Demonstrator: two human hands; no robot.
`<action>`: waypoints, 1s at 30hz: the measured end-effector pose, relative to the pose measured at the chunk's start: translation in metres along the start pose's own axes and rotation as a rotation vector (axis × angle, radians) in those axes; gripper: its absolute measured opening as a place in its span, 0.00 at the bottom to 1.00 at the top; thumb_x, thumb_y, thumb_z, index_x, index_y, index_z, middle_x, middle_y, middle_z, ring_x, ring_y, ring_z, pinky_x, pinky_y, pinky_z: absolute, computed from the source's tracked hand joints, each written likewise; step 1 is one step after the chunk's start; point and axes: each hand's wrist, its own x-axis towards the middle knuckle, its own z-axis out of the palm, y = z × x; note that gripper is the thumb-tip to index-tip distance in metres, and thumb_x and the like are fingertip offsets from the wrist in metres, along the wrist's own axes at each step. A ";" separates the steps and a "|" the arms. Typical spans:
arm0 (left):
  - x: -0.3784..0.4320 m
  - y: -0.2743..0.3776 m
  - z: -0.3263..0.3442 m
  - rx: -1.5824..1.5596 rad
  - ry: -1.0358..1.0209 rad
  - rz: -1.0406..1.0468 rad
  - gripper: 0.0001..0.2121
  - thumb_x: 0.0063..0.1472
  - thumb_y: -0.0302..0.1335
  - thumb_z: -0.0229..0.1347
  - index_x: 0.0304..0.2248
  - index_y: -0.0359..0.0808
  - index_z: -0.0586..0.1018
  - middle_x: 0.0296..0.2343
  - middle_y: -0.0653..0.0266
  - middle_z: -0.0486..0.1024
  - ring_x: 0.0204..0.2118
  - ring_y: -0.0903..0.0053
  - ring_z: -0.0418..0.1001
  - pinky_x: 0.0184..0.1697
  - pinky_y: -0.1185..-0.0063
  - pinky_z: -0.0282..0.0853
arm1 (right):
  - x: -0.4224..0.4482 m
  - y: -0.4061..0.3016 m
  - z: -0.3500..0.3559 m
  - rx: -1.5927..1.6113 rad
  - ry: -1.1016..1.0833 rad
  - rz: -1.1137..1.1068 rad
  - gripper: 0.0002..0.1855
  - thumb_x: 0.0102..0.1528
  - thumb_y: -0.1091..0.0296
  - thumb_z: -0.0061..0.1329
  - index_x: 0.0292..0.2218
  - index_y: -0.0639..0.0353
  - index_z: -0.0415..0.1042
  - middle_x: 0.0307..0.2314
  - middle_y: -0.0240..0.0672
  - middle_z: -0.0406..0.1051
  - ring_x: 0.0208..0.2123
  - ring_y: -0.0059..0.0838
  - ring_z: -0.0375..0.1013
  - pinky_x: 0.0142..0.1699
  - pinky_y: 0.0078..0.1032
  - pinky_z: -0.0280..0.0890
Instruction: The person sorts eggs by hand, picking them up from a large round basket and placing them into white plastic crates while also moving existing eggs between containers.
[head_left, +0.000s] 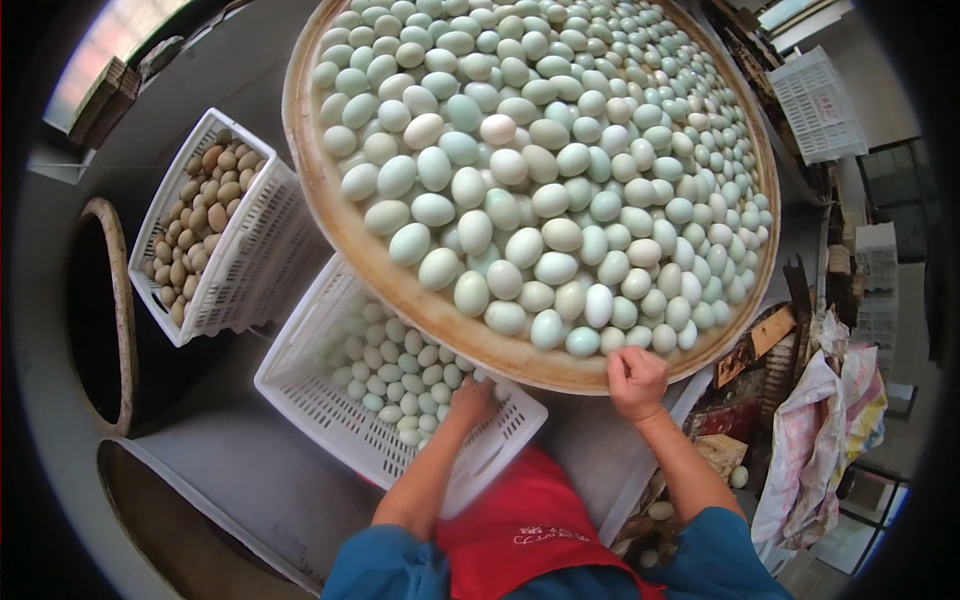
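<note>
A large round tray (337, 259) with a brownish rim is heaped with pale green and whitish eggs (555, 268). At its near rim is my right hand (637, 381), its fingers curled at the edge beside the nearest eggs; whether they hold anything is hidden. My left hand (474, 403) reaches down into a white slatted plastic crate (337, 427) holding many similar pale eggs (409, 382). Its fingertips are at the crate's right inner side, and I cannot tell if an egg is in them. The crate stands under the tray's lower left edge.
At the left, another white crate (259, 247) holds brownish eggs (202, 217). Round openings with raised rims (124, 315) lie farther left. On the right are wood pieces (772, 331), crumpled plastic sacks (814, 435), a few loose eggs (739, 476) and a white crate (817, 105).
</note>
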 end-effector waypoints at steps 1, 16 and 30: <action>-0.001 0.002 -0.004 -0.005 -0.004 0.005 0.31 0.58 0.39 0.62 0.61 0.47 0.72 0.50 0.36 0.74 0.50 0.46 0.78 0.53 0.58 0.75 | -0.001 0.001 0.001 0.013 -0.008 0.002 0.10 0.56 0.74 0.54 0.23 0.57 0.71 0.18 0.43 0.69 0.19 0.48 0.71 0.26 0.42 0.63; -0.022 -0.003 0.003 -0.343 0.155 -0.046 0.39 0.57 0.59 0.63 0.60 0.42 0.77 0.44 0.44 0.80 0.47 0.51 0.80 0.53 0.64 0.74 | -0.011 0.008 0.010 0.041 -0.093 0.012 0.09 0.62 0.74 0.53 0.27 0.63 0.72 0.20 0.44 0.67 0.21 0.42 0.67 0.29 0.36 0.62; -0.032 0.005 -0.021 -1.170 -0.284 -0.093 0.26 0.61 0.30 0.70 0.55 0.28 0.78 0.39 0.62 0.83 0.36 0.81 0.79 0.31 0.82 0.73 | -0.006 0.012 0.005 -0.049 -0.018 -0.025 0.13 0.57 0.75 0.54 0.21 0.58 0.69 0.17 0.42 0.68 0.18 0.45 0.68 0.26 0.41 0.62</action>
